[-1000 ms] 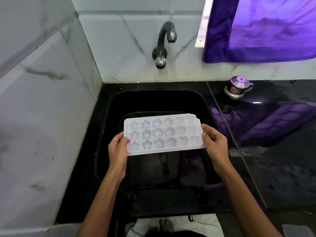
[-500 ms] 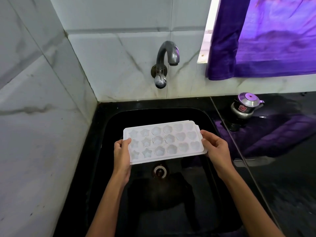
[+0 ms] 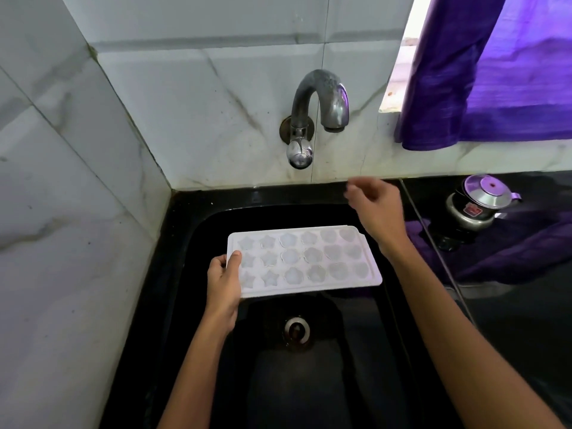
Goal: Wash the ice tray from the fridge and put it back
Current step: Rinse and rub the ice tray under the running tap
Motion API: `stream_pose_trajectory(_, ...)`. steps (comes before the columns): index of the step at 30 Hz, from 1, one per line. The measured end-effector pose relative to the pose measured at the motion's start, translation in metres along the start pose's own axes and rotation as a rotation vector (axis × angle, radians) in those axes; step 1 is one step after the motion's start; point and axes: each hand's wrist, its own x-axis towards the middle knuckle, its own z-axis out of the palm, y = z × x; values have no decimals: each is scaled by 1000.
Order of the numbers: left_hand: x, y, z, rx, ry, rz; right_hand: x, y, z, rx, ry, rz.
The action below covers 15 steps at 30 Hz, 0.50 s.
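Black and glossy, the sink (image 3: 198, 274) fills the near view, its round metal drain (image 3: 297, 330) bare at the bottom. Above the basin the left hand (image 3: 223, 284) grips the left end of the white ice tray (image 3: 305, 260), thumb on top, holding it level over the sink; star and flower moulds face up. The right hand (image 3: 376, 209) hangs free beyond the tray's right end, fingers loosely curled, holding nothing. Farther back, a steel tap (image 3: 318, 103) juts from the marble wall, a small lidded steel pot (image 3: 478, 201) stands on the dark surface (image 3: 526, 320), and a purple curtain (image 3: 495, 72) hangs at right

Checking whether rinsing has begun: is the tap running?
Off, it seems: no stream shows below the tap spout, above the ice tray over the sink.
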Motion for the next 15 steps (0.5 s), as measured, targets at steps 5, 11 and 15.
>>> stream_pose_trajectory(5,7,1,3,1,27,4,59,-48,50,398,-334,478)
stream_pose_trajectory(11,11,4,4,-4,49,11,69,-49,68,922,-411,777)
stream_pose_trajectory(15,12,6,5,-16,61,27,70,-52,66,902,-374,813)
